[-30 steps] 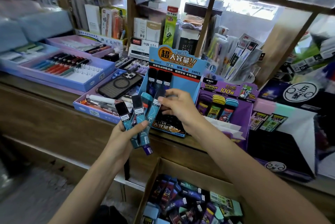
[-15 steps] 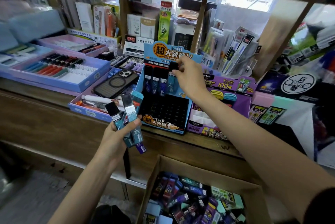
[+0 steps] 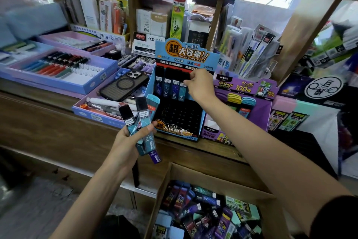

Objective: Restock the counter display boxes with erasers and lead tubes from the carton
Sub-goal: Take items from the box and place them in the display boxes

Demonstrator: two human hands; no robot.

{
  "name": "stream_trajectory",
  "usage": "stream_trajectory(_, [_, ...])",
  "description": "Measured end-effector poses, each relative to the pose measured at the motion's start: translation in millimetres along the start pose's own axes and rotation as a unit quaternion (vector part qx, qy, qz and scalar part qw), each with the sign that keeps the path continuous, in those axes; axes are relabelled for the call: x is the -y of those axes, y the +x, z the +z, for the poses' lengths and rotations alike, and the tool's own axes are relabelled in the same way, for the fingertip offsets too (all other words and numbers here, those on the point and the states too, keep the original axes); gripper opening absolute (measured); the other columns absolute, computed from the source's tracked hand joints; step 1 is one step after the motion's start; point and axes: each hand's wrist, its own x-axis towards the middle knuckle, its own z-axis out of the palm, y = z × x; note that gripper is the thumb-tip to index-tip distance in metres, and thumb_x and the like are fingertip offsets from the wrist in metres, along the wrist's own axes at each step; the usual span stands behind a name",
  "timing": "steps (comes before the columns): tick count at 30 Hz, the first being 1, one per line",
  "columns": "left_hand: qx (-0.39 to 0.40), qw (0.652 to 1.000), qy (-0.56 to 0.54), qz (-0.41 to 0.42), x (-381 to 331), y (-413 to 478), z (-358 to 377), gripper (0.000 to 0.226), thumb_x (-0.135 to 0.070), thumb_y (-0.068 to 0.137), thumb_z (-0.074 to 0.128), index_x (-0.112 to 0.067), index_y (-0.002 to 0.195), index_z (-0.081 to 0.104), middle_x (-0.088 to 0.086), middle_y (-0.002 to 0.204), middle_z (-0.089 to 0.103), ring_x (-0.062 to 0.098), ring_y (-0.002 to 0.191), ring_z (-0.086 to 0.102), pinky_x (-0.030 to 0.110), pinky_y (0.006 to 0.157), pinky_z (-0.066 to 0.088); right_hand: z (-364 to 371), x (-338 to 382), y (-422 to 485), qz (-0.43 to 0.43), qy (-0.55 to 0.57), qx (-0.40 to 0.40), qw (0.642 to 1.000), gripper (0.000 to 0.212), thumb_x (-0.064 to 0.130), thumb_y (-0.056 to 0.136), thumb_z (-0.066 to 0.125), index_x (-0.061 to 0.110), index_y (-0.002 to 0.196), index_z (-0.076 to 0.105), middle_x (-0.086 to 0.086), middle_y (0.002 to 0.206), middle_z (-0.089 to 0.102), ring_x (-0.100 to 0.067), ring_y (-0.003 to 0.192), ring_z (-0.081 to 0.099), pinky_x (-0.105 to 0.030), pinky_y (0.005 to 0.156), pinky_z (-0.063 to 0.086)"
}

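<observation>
A blue display box [image 3: 200, 122] stands on the wooden counter with a black slotted tray. Several lead tubes [image 3: 166, 87] stand in its back row. My right hand [image 3: 199, 87] pinches the black cap of the rightmost teal tube [image 3: 182, 91] in that row. My left hand [image 3: 127, 142] is lower left, in front of the counter, shut on a fan of several teal and purple lead tubes [image 3: 143, 122]. An open carton [image 3: 174, 178] below the counter holds many loose tubes and packs.
A purple display box [image 3: 259, 107] with coloured tubes stands right of the blue one. A phone [image 3: 124, 85] lies on a tray of pens [image 3: 87, 111] to the left. More pen trays [image 3: 58, 70] fill the left counter. Shelves of stationery rise behind.
My right hand rose from the front of the blue box to its back row and set a teal tube there beside the others. My left hand kept its bundle.
</observation>
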Motion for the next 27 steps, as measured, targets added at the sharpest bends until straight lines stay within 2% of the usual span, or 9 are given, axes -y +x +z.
stream_trajectory(3, [0.004, 1.0, 0.004, 0.001, -0.1, -1.9, 3.1, 0.041, -0.013, 0.069, 0.068, -0.014, 0.11, 0.064, 0.0, 0.097, 0.074, 0.007, 0.081, 0.07, 0.021, 0.061, 0.054, 1.1, 2.9, -0.7, 0.019, -0.051, -0.014, 0.998, 0.046, 0.011, 0.088, 0.063, 0.013, 0.054, 0.032, -0.001, 0.056, 0.037, -0.023, 0.064, 0.043, -0.026, 0.06, 0.033])
stream_trajectory(6, [0.017, 1.0, 0.011, -0.001, -0.5, -4.6, 6.9, 0.038, -0.014, 0.071, 0.067, -0.015, 0.109, 0.064, -0.001, 0.097, 0.074, 0.006, 0.081, 0.069, 0.021, 0.06, 0.054, -4.6, 7.4, -7.0, 0.035, -0.073, 0.031, 0.996, 0.036, 0.012, 0.089, 0.06, 0.009, 0.06, 0.038, -0.011, 0.071, 0.053, -0.028, 0.07, 0.053, -0.032, 0.062, 0.044])
stream_trajectory(8, [0.027, 1.0, 0.008, 0.001, -1.3, -6.2, 9.8, 0.035, -0.013, 0.071, 0.067, -0.016, 0.106, 0.065, -0.002, 0.095, 0.075, 0.005, 0.077, 0.069, 0.02, 0.059, 0.054, -10.0, 10.3, -20.2, 0.011, -0.054, 0.037, 0.998, 0.032, 0.019, 0.091, 0.057, 0.007, 0.064, 0.044, -0.008, 0.069, 0.052, -0.026, 0.065, 0.051, -0.031, 0.061, 0.041])
stream_trajectory(10, [0.04, 0.999, 0.009, 0.003, -1.7, -7.4, 13.1, 0.032, -0.012, 0.071, 0.067, -0.016, 0.103, 0.066, -0.001, 0.093, 0.075, 0.005, 0.073, 0.068, 0.019, 0.058, 0.054, -12.7, 13.3, -39.6, -0.017, 0.038, 0.066, 0.997, 0.03, 0.03, 0.093, 0.054, 0.005, 0.079, 0.059, -0.008, 0.076, 0.062, -0.022, 0.07, 0.058, -0.033, 0.066, 0.046])
stream_trajectory(12, [0.059, 0.998, 0.013, 0.0, -1.9, -8.5, 17.4, 0.03, -0.013, 0.071, 0.068, -0.018, 0.101, 0.067, 0.0, 0.095, 0.074, 0.005, 0.073, 0.067, 0.02, 0.058, 0.054, -14.8, 15.3, -59.5, 0.006, 0.183, 0.139, 0.973, 0.024, 0.034, 0.093, 0.054, 0.012, 0.093, 0.065, -0.002, 0.092, 0.067, -0.016, 0.086, 0.063, -0.035, 0.08, 0.052])
stream_trajectory(14, [0.075, 0.997, 0.017, -0.004, -1.8, -8.8, 22.7, 0.029, -0.014, 0.071, 0.068, -0.018, 0.1, 0.068, 0.001, 0.095, 0.074, 0.006, 0.075, 0.068, 0.021, 0.058, 0.054, -16.2, 11.6, -72.0, 0.049, 0.273, 0.203, 0.939, 0.013, 0.025, 0.093, 0.057, 0.014, 0.095, 0.063, 0.002, 0.093, 0.064, -0.012, 0.088, 0.061, -0.03, 0.076, 0.053])
stream_trajectory(16, [0.089, 0.996, 0.021, -0.008, -0.6, -9.5, 29.1, 0.028, -0.015, 0.072, 0.068, -0.017, 0.1, 0.069, 0.002, 0.094, 0.074, 0.007, 0.077, 0.069, 0.02, 0.06, 0.054, -19.2, 4.5, -78.9, 0.071, 0.295, 0.223, 0.927, 0.009, 0.015, 0.092, 0.058, 0.01, 0.099, 0.062, -0.003, 0.091, 0.064, -0.014, 0.085, 0.061, -0.024, 0.069, 0.053])
stream_trajectory(25, [0.163, 0.986, 0.015, -0.034, 14.8, -12.2, 73.6, 0.029, -0.022, 0.075, 0.064, -0.02, 0.104, 0.066, 0.001, 0.093, 0.073, 0.006, 0.077, 0.066, 0.023, 0.064, 0.051, -88.6, -42.3, -76.3, 0.089, 0.4, 0.064, 0.91, 0.009, 0.007, 0.09, 0.058, 0.013, 0.085, 0.062, -0.003, 0.078, 0.065, -0.006, 0.062, 0.062, -0.017, 0.053, 0.05])
stream_trajectory(27, [0.18, 0.983, 0.013, -0.035, 19.7, -11.9, 85.2, 0.025, -0.022, 0.076, 0.063, -0.018, 0.101, 0.064, 0.001, 0.089, 0.072, 0.007, 0.076, 0.065, 0.024, 0.063, 0.052, -112.2, -57.8, -75.5, 0.084, 0.392, 0.026, 0.916, 0.008, 0.008, 0.09, 0.059, 0.014, 0.087, 0.063, -0.002, 0.08, 0.067, -0.007, 0.066, 0.063, -0.016, 0.053, 0.051])
